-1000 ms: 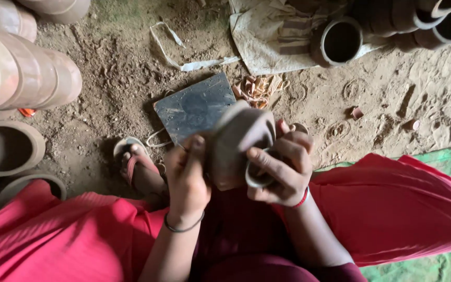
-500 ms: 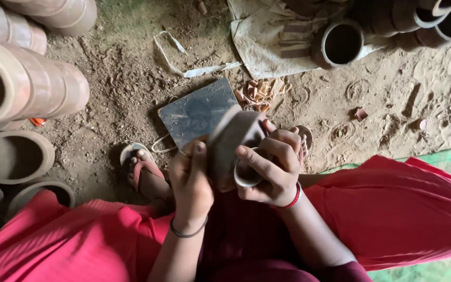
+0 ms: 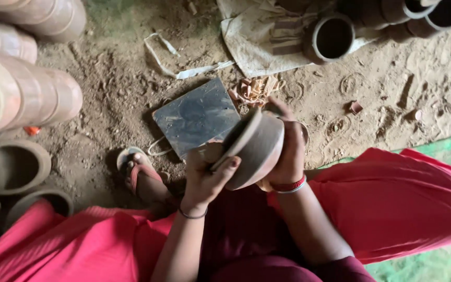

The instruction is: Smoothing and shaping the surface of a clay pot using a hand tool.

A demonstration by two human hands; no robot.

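Small unfired clay pot (image 3: 254,151), tilted on its side, held above the lap and the earthen floor (image 3: 105,104). Left hand (image 3: 207,177) pinching the rim, fingers (image 3: 228,164) pressed together against it. Right hand (image 3: 288,151) wrapped around the far wall, fingers curled shut. Dark flat slab (image 3: 194,117) just beyond; larger clay pots (image 3: 22,99) well apart.

Packaging: one item, a crumpled sack-like sheet (image 3: 259,44) of pale beige-grey material, possibly a used bag, lying flat on the dirt floor at the top centre, partly under a dark clay pot (image 3: 334,37). Faint darker bands cross its surface; whether these are printing or folds cannot be made out. Labels: none visible. Signs: none visible. Screens: none visible.
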